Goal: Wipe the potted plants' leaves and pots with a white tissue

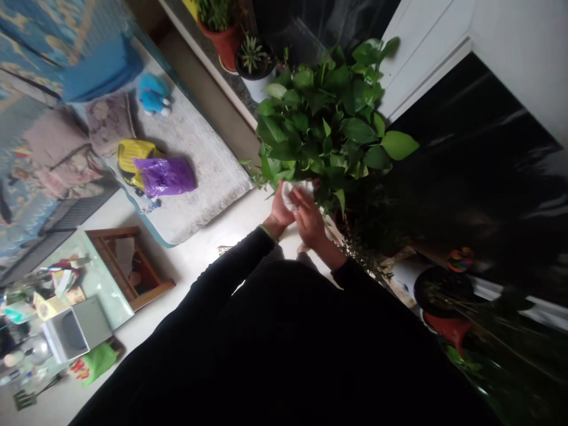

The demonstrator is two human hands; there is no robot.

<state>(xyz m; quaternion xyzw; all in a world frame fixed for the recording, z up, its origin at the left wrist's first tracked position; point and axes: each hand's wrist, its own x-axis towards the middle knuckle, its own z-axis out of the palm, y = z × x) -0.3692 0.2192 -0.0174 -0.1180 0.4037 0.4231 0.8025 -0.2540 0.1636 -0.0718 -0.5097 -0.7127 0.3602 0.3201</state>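
Both hands meet in front of a large leafy green plant [328, 118], with a crumpled white cloth [293, 190] between them. My left hand [280, 212] holds the cloth from the left side, its palm under it. The fingers of my right hand [309, 220] press over the cloth from the right. Whether the white piece is fabric or tissue is hard to make out. The plant's lower leaves hang just beyond the fingertips, and its pot is hidden in shadow.
Smaller potted plants, one in a red pot [225, 47] and one in a white pot [258, 83], stand on a ledge. To the left, a bed [213, 177] bears a purple bag [166, 176] and a blue plush toy [153, 94]. A cluttered glass-topped table [118, 305] stands lower left.
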